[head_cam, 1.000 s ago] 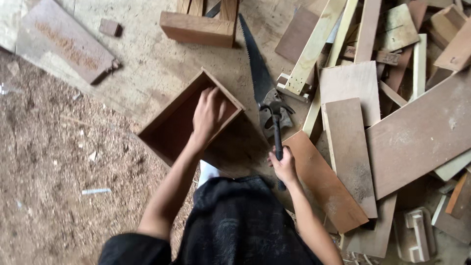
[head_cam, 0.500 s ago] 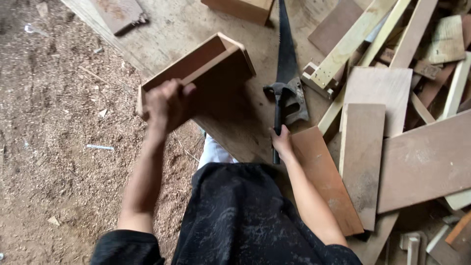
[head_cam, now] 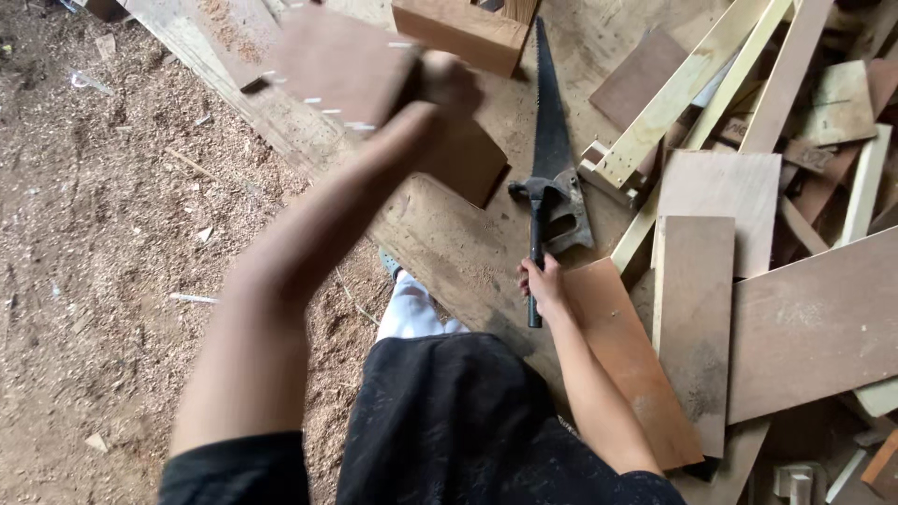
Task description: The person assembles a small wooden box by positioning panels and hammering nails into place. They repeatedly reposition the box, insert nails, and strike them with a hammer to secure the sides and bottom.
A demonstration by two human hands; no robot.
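Overhead, we look down at our two hands above a sawdust floor and a wide plank that serves as our worktop. Our left hand is raised and blurred, clamped on the edge of a brown wooden box held up off the plank; the box is tilted so that one flat side faces us, and small pale nail tips seem to show along its edges, though blur makes this uncertain. Holding it by one edge leaves most of the box free and turned toward our view. Our right hand is closed around the dark handle of a hammer, whose head lies on the plank just beside a handsaw; the low grip keeps the hammer resting flat on the wood. The saw lies flat with its blade pointing away from us. We count one box in hand, one hammer, one saw, and one further wooden block or box at the top of the plank. To the right lies a loose pile of boards, too many and too overlapped to count.
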